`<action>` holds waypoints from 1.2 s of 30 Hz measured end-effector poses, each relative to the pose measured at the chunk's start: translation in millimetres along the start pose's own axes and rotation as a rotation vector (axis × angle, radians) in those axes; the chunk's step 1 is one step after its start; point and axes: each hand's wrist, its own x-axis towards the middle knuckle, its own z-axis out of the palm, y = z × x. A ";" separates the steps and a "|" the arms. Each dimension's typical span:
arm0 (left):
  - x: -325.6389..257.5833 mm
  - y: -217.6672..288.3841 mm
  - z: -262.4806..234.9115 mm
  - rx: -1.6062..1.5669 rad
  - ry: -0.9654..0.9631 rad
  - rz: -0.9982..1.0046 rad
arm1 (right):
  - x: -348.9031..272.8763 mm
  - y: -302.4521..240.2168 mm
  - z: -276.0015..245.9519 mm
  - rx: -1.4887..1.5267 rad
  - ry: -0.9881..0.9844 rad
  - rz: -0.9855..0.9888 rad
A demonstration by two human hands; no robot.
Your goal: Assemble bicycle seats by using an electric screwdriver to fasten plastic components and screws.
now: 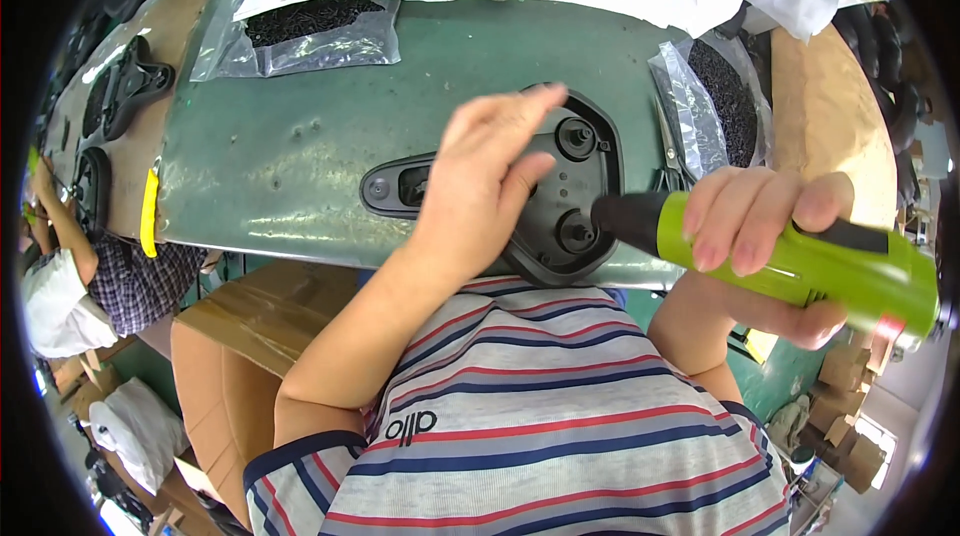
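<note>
A black plastic housing (592, 151), narrow at its left end and broad with two round posts at its right, lies on the green table (290, 156) near the front edge. My left hand (480, 176) is over its middle, fingers stretched out and thumb apart, hiding part of it. I cannot tell whether the palm touches the housing. My right hand (755, 221) is wrapped round a green and black electric screwdriver (870, 271). Held nearly level, the tool points left, with its black nose by the housing's right edge. Its tip is hard to make out.
Clear bags of small black pieces, a left bag (315, 26) and a right bag (725, 101), lie farther back. Scissors (672, 161) sit right of the housing. A yellow-handled tool (150, 214) is at left, near more black parts (125, 86). Another person (75, 276) works far left.
</note>
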 end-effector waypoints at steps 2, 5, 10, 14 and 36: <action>7.4 -7.0 -4.4 0.226 0.045 -0.021 | 3.3 -9.6 -0.3 0.146 -0.020 0.191; 6.0 -23.4 -5.1 0.328 -0.040 -0.085 | 9.0 -15.1 7.4 0.204 -0.132 0.273; 1.8 -27.8 3.6 0.327 -0.198 -0.200 | 22.3 -12.9 10.8 0.138 -0.494 0.421; 3.2 -25.3 4.8 0.338 -0.187 -0.215 | 21.2 -13.6 19.9 0.125 -0.488 0.392; -4.1 -30.5 9.1 0.394 -0.129 -0.156 | 15.3 9.3 55.2 0.060 -0.199 0.380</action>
